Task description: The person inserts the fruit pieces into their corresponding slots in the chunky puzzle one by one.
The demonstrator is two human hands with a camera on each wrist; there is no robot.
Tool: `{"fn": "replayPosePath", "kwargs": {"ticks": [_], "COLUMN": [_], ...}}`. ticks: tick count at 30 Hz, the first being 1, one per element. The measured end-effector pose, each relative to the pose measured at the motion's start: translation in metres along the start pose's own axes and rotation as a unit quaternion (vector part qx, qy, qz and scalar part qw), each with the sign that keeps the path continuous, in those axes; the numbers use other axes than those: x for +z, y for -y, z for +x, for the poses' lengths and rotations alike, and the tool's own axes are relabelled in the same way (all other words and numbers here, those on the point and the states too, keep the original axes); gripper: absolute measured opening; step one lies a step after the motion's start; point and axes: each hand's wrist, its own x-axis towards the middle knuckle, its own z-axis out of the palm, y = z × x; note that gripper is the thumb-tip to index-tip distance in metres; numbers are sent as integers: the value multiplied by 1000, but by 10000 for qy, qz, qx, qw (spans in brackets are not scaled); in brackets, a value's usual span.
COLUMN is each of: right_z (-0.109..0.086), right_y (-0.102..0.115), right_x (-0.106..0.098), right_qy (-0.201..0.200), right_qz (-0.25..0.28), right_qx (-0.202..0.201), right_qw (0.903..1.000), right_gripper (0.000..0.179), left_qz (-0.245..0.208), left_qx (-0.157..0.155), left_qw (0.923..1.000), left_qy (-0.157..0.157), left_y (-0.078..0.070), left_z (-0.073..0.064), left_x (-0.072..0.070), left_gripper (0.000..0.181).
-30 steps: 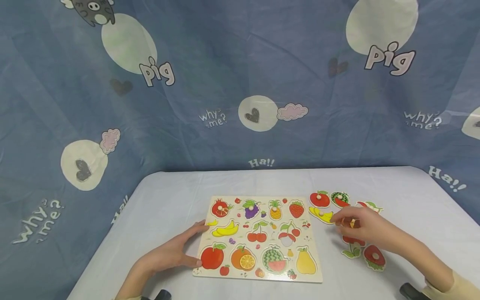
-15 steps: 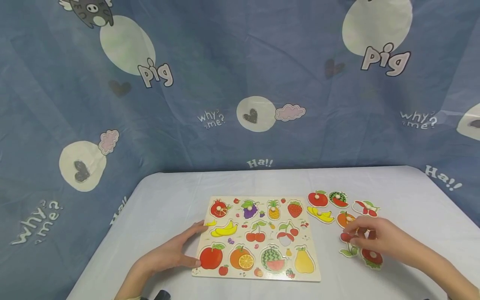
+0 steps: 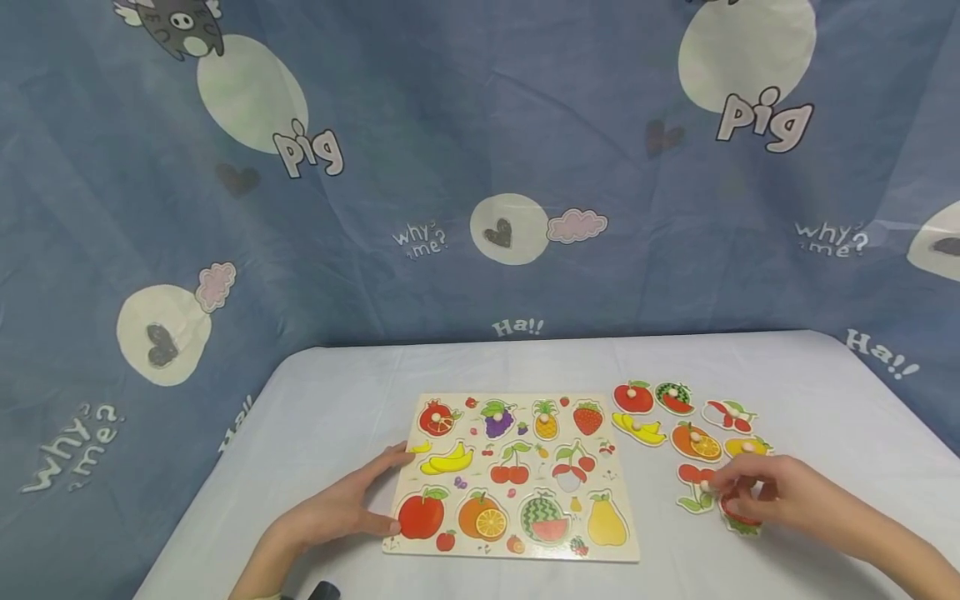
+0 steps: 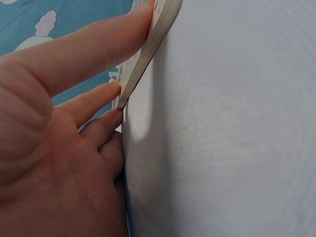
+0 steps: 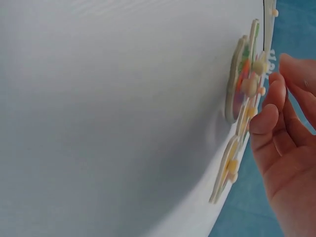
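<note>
A wooden fruit puzzle board [image 3: 491,475] lies flat on the white table. My left hand [image 3: 345,504] rests at its left edge, thumb and fingertips touching the rim; in the left wrist view the thumb [image 4: 94,52] lies along the board's edge [image 4: 148,54]. My right hand [image 3: 772,496] hovers over the loose knobbed pieces, fingers loosely bent with nothing between them. Beneath it the strawberry piece [image 3: 742,526] is partly hidden, and the cherry piece [image 3: 696,487] lies beside the fingertips. In the right wrist view the right hand [image 5: 289,133] stands just above the wooden knobs [image 5: 250,88].
Behind the right hand lie more loose pieces: apple [image 3: 632,398], watermelon [image 3: 675,398], banana [image 3: 639,428], orange [image 3: 696,442], a red-and-green one [image 3: 729,416] and a yellow one [image 3: 747,447]. Pomegranate, grapes and pineapple on the board carry knobs. A blue printed cloth [image 3: 420,283] hangs behind the table.
My right hand has moved toward me, from over the orange piece, past the cherry piece, to the strawberry piece, uncovering the orange and yellow pieces. My left hand stays at the board's edge.
</note>
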Motion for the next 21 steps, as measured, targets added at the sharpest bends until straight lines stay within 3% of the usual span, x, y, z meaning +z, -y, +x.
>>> {"fn": "replayPosePath", "kwargs": {"ticks": [8, 18, 21], "right_z": [-10, -13, -14], "right_y": [-14, -24, -25], "right_x": [1, -3, -4], "right_qy": [-125, 94, 187], "right_qz": [-234, -181, -185], "right_qx": [-322, -390, -233], "right_qw": [9991, 9990, 9994], "right_gripper": [23, 27, 26], "left_qz": [-42, -44, -45], "left_qx": [78, 37, 45], "left_qw": [9999, 10000, 10000], "left_qy": [52, 69, 64], "left_y": [2, 1, 2], "left_z": [0, -2, -2], "left_x": [-1, -2, -1], "left_gripper": [91, 90, 90]}}
